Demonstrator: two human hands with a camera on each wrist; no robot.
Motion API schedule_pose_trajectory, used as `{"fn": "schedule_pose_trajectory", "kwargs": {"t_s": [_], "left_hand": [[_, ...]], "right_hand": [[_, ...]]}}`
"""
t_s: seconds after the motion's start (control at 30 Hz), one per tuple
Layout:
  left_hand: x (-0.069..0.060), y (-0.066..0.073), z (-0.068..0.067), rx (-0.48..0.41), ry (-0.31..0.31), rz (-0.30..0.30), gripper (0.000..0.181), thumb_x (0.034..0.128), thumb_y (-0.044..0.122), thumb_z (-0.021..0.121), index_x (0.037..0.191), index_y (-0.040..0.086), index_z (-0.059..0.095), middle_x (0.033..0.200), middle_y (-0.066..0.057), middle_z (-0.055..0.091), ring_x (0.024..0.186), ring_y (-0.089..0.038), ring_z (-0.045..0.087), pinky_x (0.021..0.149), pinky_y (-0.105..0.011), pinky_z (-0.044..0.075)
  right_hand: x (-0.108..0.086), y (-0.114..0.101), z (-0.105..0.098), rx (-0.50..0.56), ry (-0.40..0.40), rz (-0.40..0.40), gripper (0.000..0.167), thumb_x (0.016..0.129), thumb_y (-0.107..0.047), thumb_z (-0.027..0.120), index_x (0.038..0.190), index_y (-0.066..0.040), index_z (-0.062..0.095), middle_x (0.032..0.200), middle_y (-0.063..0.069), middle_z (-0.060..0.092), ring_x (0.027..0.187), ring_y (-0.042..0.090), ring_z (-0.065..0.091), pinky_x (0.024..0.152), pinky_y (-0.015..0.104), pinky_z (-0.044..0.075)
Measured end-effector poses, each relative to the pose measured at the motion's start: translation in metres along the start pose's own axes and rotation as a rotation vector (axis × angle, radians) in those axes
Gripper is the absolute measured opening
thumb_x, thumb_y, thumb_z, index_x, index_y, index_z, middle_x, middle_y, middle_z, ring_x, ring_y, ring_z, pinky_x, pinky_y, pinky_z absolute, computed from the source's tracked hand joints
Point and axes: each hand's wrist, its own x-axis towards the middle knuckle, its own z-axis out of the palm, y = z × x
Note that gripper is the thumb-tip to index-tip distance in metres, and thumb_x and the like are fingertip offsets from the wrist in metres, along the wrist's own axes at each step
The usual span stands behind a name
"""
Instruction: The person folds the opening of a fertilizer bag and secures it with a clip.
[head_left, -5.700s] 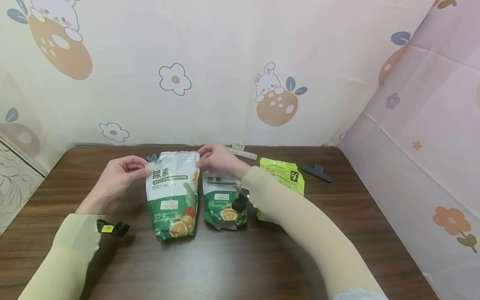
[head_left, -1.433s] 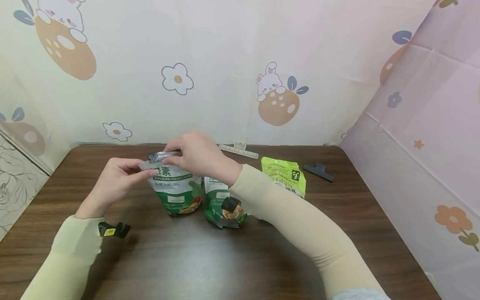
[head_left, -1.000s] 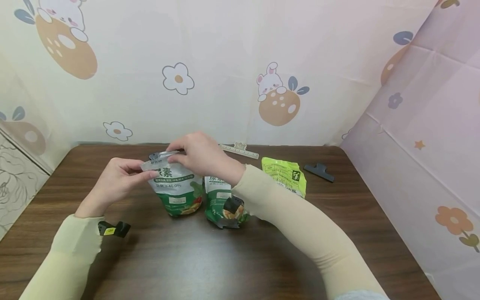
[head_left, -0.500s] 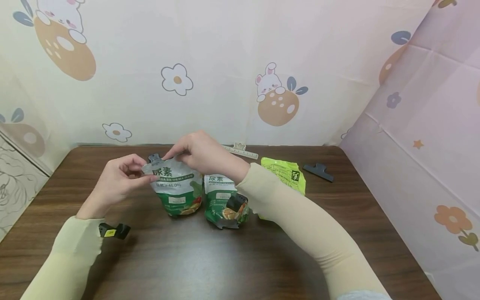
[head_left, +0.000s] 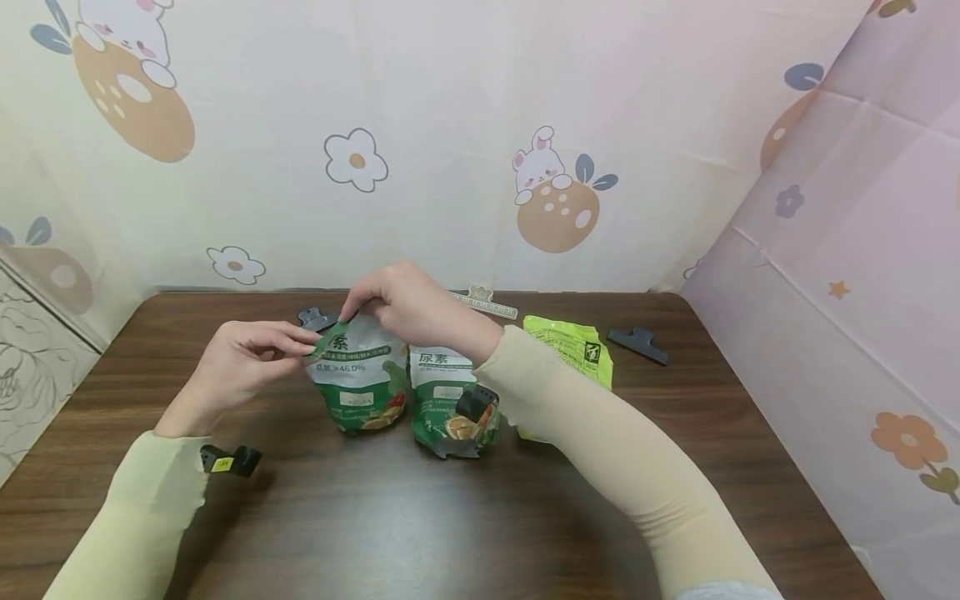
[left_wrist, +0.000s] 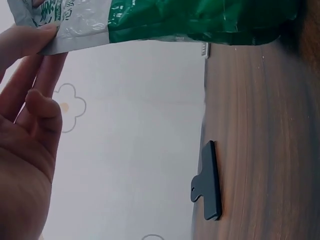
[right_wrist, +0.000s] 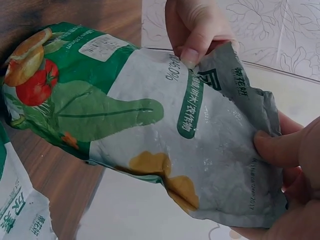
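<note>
A white and green bag (head_left: pixel 352 375) stands upright at the left of the group, its top edge between both hands. My left hand (head_left: pixel 243 367) pinches the bag's left upper edge with thumb and fingers; the left wrist view shows the thumb on the white part of the bag (left_wrist: pixel 85 25). My right hand (head_left: pixel 412 308) pinches the top edge on the right. In the right wrist view the bag (right_wrist: pixel 150 110) is creased near its top, with the left thumb (right_wrist: pixel 192 52) on one side and the right thumb (right_wrist: pixel 280 147) on the top strip.
A second green and white bag (head_left: pixel 442 387) lies just right of the first, then a yellow-green bag (head_left: pixel 566 346). One dark clip (head_left: pixel 315 318) lies behind the held bag, another dark clip (head_left: pixel 637 343) at the right. A clear ruler-like clip (head_left: pixel 487 307) lies by the back edge.
The held bag was flatter and reached nearer the front several seconds ago; it now stands shorter. Since half a second ago its upper left edge has bent over and my left fingers have moved right.
</note>
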Motion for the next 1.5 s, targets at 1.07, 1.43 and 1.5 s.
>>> {"fn": "schedule_pose_trajectory", "kwargs": {"t_s": [1.07,1.43,1.5], "left_hand": [[0.002,0.008,0.011,0.152,-0.007,-0.177,0.022,0.0853,0.011,0.080,0.106,0.012,0.074,0.090,0.000,0.069,0.076,-0.021,0.060,0.063,-0.026,0.050],[0.003,0.005,0.013,0.148,0.007,-0.195,0.023,0.0825,0.013,0.083,0.103,0.009,0.074,0.091,-0.002,0.070,0.077,-0.018,0.061,0.064,-0.025,0.053],[0.004,0.005,0.012,0.150,0.004,-0.193,0.023,0.0824,0.013,0.083,0.103,0.008,0.074,0.090,-0.003,0.071,0.077,-0.018,0.062,0.065,-0.025,0.054]], "right_hand": [[-0.003,-0.012,0.005,-0.056,-0.020,0.061,0.016,0.094,-0.039,0.070,0.093,-0.025,0.077,0.085,-0.017,0.068,0.070,0.005,0.057,0.065,0.023,0.045],[-0.002,-0.014,0.011,-0.137,0.022,0.078,0.002,0.090,-0.020,0.077,0.090,-0.022,0.075,0.088,-0.015,0.066,0.079,0.006,0.057,0.068,0.022,0.046],[-0.002,-0.013,0.012,-0.139,0.039,0.073,0.005,0.090,-0.018,0.076,0.088,-0.021,0.073,0.087,-0.014,0.066,0.079,0.007,0.057,0.068,0.022,0.046]]}}
